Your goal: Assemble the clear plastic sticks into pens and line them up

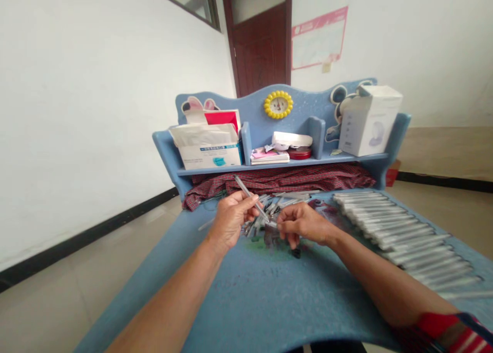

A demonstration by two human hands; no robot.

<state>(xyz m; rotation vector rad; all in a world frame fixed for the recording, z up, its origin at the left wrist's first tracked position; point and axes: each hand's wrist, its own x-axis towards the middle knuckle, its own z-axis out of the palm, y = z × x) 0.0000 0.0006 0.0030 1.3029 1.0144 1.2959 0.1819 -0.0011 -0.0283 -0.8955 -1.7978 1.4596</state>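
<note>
My left hand (234, 214) pinches a clear-barrelled pen (243, 187), which slants up to the left and down toward the other hand. Beside its lower end, the fingers of my right hand (302, 223) are closed on a small clear piece (272, 224); whether it touches the pen I cannot tell. Behind and below both hands lies a loose heap of pen parts (275, 204), partly hidden by the fingers. A small black piece (296, 253) rests on the blue desk (246, 296) just under my right hand.
Many assembled-looking pens (385, 224) lie side by side at the right. Across the back, a checked cloth (277, 178) is tucked under a shelf holding a mask box (210, 150), papers (269, 158), a red tin (299, 153) and a white box (370, 122).
</note>
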